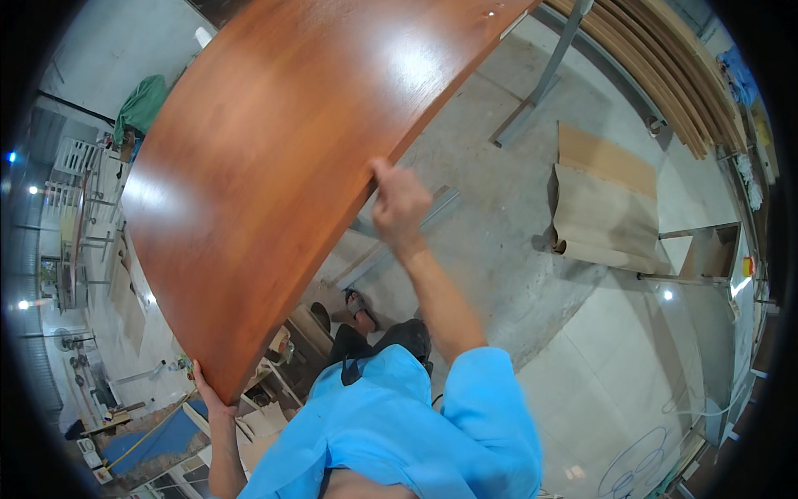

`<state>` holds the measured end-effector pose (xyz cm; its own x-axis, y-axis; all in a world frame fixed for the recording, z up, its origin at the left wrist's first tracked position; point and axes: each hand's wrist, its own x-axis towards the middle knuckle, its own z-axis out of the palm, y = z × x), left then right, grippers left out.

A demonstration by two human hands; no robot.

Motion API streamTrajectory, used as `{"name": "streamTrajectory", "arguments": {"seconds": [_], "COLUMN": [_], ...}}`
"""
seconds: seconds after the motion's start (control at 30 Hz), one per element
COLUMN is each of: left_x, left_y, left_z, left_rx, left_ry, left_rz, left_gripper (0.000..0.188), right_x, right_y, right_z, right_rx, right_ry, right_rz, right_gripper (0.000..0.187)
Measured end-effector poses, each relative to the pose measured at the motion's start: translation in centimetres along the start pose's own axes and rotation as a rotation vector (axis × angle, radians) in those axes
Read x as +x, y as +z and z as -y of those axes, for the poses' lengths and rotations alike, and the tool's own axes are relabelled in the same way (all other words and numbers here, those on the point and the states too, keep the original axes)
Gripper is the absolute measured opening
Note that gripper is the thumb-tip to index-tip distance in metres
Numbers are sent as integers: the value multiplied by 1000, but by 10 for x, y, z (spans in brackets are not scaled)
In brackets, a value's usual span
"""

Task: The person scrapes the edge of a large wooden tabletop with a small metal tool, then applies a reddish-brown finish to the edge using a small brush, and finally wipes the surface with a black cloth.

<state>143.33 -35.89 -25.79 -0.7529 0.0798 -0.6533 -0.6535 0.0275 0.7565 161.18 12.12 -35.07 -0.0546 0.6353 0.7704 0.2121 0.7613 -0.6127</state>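
A large glossy reddish-brown wooden door [249,141] stretches across the upper left and middle. Near its far right end, a small hole and a pale plate show at the edge. My left hand [212,395] grips the near left corner from the side and below, its fingers against the end face. On the long right edge, about halfway along, sits my right hand [399,204], closed on the door with the thumb up on the top face. What the right fingers do under the edge is hidden.
Grey metal stand legs [539,96] show past the door's right edge. Brown cardboard sheets [607,208] lie on the floor at right. Long brown boards [665,66] are stacked at the far right. A green cloth [140,106] hangs beyond the door's left side.
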Motion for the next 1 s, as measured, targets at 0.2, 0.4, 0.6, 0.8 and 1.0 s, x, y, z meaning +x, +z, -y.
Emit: {"name": "streamTrajectory", "arguments": {"seconds": [0.2,0.4,0.6,0.8,1.0], "left_x": [9,13,11,9,22], "left_y": [-6,6,8,11,-10], "left_z": [3,2,1,1,4], "left_rx": [55,136,91,11,-19], "left_ry": [105,160,110,76,147], "left_rz": [60,42,2,17,216], "left_gripper": [71,75,77,76,71], "right_x": [-71,28,7,-101,-163], "right_y": [-9,-1,8,6,1], "right_z": [68,-22,-3,122,205], "right_rx": [262,137,34,272,390], "right_ry": [-49,74,53,-36,-144], "right_rz": [188,2,26,277,474], "right_gripper": [46,40,40,45,50]}}
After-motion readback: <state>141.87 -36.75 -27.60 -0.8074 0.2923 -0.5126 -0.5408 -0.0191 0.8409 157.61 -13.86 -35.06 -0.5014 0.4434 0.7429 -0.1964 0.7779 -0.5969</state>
